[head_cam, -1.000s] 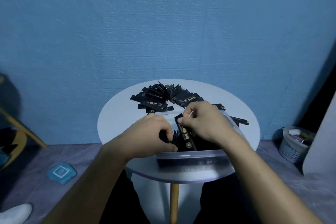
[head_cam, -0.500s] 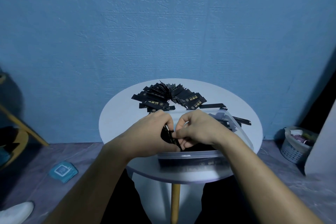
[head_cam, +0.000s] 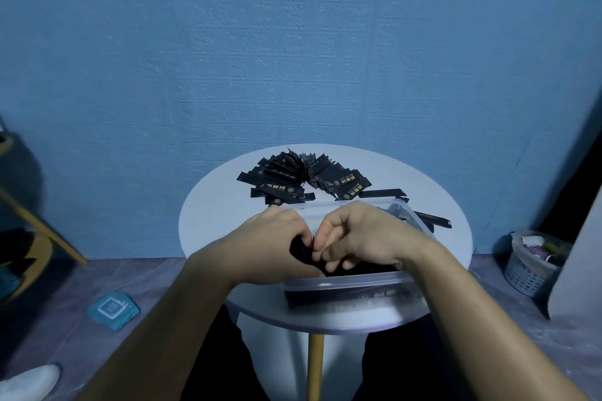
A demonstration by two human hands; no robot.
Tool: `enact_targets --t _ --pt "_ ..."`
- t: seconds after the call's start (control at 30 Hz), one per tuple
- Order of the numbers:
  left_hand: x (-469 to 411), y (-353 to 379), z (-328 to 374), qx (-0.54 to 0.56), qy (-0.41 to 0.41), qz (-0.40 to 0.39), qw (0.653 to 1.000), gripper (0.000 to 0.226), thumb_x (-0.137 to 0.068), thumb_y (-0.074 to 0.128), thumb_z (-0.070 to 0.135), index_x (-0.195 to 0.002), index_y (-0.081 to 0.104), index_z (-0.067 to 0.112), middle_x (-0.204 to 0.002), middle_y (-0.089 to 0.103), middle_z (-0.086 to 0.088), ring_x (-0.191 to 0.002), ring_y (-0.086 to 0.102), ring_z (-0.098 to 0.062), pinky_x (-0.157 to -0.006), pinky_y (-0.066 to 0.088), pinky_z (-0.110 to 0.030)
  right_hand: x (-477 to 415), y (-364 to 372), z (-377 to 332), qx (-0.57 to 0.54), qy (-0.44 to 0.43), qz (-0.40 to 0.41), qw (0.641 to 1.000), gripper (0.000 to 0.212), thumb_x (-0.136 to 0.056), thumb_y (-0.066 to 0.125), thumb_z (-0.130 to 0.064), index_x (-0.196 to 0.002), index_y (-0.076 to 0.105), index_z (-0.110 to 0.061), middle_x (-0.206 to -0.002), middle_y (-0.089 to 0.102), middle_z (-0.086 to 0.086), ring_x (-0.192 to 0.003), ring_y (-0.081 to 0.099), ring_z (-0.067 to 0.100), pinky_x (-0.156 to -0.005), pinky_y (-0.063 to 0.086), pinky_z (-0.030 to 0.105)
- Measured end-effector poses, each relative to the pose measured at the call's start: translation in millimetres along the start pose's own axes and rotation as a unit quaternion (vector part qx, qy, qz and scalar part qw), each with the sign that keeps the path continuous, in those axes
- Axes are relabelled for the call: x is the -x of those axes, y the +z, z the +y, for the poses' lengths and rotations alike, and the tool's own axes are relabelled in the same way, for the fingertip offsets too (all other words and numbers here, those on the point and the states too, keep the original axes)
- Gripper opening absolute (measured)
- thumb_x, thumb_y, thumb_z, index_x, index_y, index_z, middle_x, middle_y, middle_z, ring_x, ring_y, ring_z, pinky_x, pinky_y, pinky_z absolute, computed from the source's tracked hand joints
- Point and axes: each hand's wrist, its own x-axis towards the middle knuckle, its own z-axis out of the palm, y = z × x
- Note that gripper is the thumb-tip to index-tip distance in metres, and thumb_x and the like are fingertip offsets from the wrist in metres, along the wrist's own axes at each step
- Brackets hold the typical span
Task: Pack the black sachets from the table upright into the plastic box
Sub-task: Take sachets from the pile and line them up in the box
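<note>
A blue textured wall point(head_cam: 293, 42) fills the background behind a round white table point(head_cam: 221, 215) on a wooden leg. At the table's near edge sits a clear rectangular plastic box point(head_cam: 358, 282); dark packets show through its front wall, though how they stand inside is hard to tell. Behind the box, on the far half of the tabletop, lies a fanned pile of black sachets with gold print point(head_cam: 303, 177), and a few loose ones lie to the right. The left hand point(head_cam: 270, 247) and right hand point(head_cam: 365, 234) meet over the box's left end, fingers curled, both pinching a small bundle of black sachets point(head_cam: 301, 249) between them. On the floor stand a woven basket point(head_cam: 527, 273) at right and a blue packet point(head_cam: 113, 309) at left.
</note>
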Motion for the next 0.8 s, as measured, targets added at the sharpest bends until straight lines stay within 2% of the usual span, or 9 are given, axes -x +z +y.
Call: enact_targets --t 0.07,0.1,0.2,0.33,0.47,0.63,0.8 --pt "-0.9 -0.3 -1.5 0.002 0.003 0.001 1.0 0.056 -0.068 0.066 0.077 -0.106 0.06 0.036 -0.111 0.053 0.019 -0.116 0.039 -0.009 -0.105 0.037 -0.029 4.7 -12.1 1.1 0.07 -0.013 0.065 0.995 0.017 -0.083 0.071 0.007 -0.083 0.072 -0.009 -0.086 0.076 0.017 -0.06 0.066 0.013 -0.05 0.046 0.018" --pt "-0.9 0.4 -2.8 0.004 0.007 0.007 1.0 0.048 -0.074 0.071 0.069 -0.107 0.059 0.036 -0.112 0.052 0.019 -0.117 0.038 -0.008 -0.106 0.036 -0.029 7.0 -18.8 3.0 0.129 -0.019 0.116 0.985 0.017 -0.082 0.075 0.002 -0.08 0.073 -0.015 -0.081 0.076 0.01 -0.062 0.065 0.011 -0.054 0.047 0.018" --pt "-0.8 3.3 -6.2 0.006 0.013 0.014 1.0 0.042 -0.079 0.074 0.062 -0.108 0.058 0.037 -0.115 0.051 0.019 -0.118 0.037 -0.008 -0.106 0.036 -0.03 15.2 -33.0 9.2 0.288 -0.006 0.219 0.932 0.012 -0.079 0.079 -0.015 -0.079 0.072 -0.025 -0.078 0.072 -0.01 -0.075 0.066 0.009 -0.073 0.052 0.025" --pt "-1.7 5.4 -9.9 0.017 0.019 0.014 1.0 0.046 -0.074 0.071 0.068 -0.107 0.057 0.039 -0.115 0.051 0.022 -0.119 0.036 -0.005 -0.108 0.035 -0.029 20.0 -32.3 19.8 0.327 0.04 0.211 0.92 0.015 -0.079 0.078 -0.024 -0.087 0.07 -0.034 -0.087 0.069 -0.01 -0.086 0.063 0.015 -0.081 0.054 0.031" --pt "-2.0 5.4 -9.5 0.02 0.019 0.004 1.0 0.065 -0.055 0.049 0.085 -0.104 0.056 0.042 -0.114 0.05 0.025 -0.12 0.035 -0.002 -0.109 0.034 -0.027 23.1 -25.4 26.4 0.321 0.038 0.217 0.921 0.016 -0.076 0.076 -0.032 -0.089 0.069 -0.037 -0.088 0.069 -0.011 -0.086 0.063 0.013 -0.082 0.054 0.032" --pt "-0.3 6.3 -11.4 0.036 0.024 0.011 0.999 0.067 -0.054 0.047 0.084 -0.105 0.057 0.041 -0.115 0.05 0.025 -0.12 0.034 -0.001 -0.107 0.033 -0.024 27.9 -20.7 24.2 0.31 0.04 0.208 0.927 0.034 -0.069 0.073 -0.035 -0.103 0.068 -0.04 -0.096 0.066 -0.015 -0.093 0.063 0.015 -0.086 0.054 0.035" --pt "-0.9 6.3 -9.4 0.031 0.019 0.009 0.999 0.063 -0.056 0.051 0.082 -0.104 0.056 0.042 -0.115 0.05 0.024 -0.12 0.034 -0.003 -0.107 0.034 -0.026 26.8 -22.7 25.8 0.311 -0.002 0.212 0.926 0.011 -0.077 0.076 -0.026 -0.085 0.069 -0.031 -0.086 0.062 -0.014 -0.086 0.06 0.014 -0.082 0.052 0.036"
